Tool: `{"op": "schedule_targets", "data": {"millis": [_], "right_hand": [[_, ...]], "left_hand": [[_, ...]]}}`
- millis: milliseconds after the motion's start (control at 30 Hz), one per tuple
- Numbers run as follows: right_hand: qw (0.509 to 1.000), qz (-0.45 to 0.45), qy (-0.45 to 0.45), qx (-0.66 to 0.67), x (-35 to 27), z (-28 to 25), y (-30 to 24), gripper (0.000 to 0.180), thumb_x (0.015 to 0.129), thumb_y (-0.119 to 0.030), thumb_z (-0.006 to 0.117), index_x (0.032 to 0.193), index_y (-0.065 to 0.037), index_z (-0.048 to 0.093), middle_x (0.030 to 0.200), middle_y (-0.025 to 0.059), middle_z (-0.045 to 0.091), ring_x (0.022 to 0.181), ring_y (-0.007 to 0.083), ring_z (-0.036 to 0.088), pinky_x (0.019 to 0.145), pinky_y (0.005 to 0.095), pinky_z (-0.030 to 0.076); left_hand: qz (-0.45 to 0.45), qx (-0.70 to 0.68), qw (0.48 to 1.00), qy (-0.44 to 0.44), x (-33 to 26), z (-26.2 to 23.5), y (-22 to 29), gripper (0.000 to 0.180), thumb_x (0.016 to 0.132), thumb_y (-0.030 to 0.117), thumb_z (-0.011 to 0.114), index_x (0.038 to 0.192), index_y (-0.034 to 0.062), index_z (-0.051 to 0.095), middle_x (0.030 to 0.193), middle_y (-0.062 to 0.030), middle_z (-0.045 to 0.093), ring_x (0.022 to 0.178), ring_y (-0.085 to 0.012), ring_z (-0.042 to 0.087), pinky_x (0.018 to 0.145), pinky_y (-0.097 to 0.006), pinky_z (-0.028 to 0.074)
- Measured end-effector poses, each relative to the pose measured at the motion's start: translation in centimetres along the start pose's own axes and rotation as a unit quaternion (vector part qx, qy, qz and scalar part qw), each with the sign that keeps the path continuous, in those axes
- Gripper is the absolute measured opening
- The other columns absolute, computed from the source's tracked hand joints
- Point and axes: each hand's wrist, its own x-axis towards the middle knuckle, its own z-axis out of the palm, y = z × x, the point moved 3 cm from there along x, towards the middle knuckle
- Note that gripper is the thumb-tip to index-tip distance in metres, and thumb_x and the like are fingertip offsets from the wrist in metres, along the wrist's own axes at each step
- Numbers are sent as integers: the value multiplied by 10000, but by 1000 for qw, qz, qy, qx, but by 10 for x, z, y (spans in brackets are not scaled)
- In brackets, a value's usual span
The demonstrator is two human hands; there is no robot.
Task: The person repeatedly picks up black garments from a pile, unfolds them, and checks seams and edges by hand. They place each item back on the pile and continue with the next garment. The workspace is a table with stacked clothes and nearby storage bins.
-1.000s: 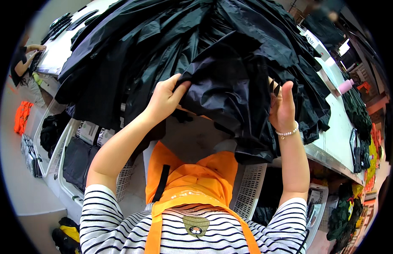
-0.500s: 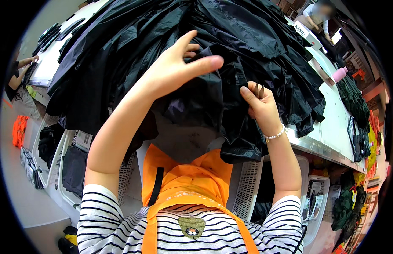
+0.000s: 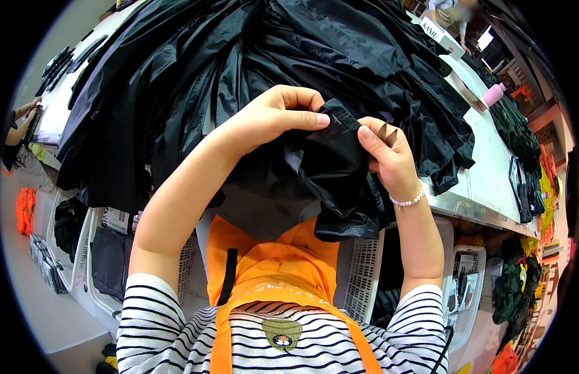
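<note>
A large heap of thin, shiny black fabric (image 3: 189, 93), apparently garments, spreads over the table in front of me. My left hand (image 3: 283, 118) pinches a hemmed edge of one black garment (image 3: 339, 159) between thumb and fingers. At the other end of that short stretch, my right hand (image 3: 389, 153) grips the same edge. Two pointed metal blades, like those of thread snips (image 3: 390, 134), stick out between the right hand's fingers; their handle is hidden in the palm. Below both hands the garment hangs in loose folds over the table's near edge.
White plastic baskets (image 3: 364, 262) stand below the table, with a bin of packaged items (image 3: 465, 280) at the right. On the white table (image 3: 482, 149) are a pink bottle (image 3: 494, 93) and a box (image 3: 436, 34). Other people work at the far right and far left (image 3: 21, 134).
My left hand has come down from above the fabric and closed on the garment's edge. The edge is now held between both hands, and the right hand has stayed nearly in place.
</note>
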Motion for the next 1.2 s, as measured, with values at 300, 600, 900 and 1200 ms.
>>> {"op": "schedule_targets", "data": {"millis": [300,600,900,1200], "right_hand": [[983,-43,72,-166,-4,-8,-1,173,941,-172,602,994,-21,666,790,-68,607,657,-4,466,585,159,360],[973,-97,-11,-207,-8,3,-36,146,861,-147,713,893,-18,655,737,-55,582,614,1,443,574,159,360],[976,21,104,-191,-20,-23,-11,113,891,-149,664,909,-38,650,732,-69,531,633,-4,406,548,162,306],[963,-67,-81,-247,68,95,-43,316,987,-141,412,1256,-45,546,977,47,629,673,47,485,622,199,427]], "left_hand": [[92,146,975,140,-18,14,8,134,816,118,714,861,44,611,805,31,590,779,-39,539,735,-202,440],[284,259,903,192,-41,16,9,245,756,35,745,976,31,637,948,-53,618,900,-146,600,794,-239,462],[163,501,801,284,-104,2,-18,378,741,62,718,1110,66,636,1214,-115,587,1175,-286,518,1002,-367,401],[357,375,844,141,-6,170,-86,195,684,88,660,878,79,643,815,-76,628,860,-253,602,995,-456,371]]}}
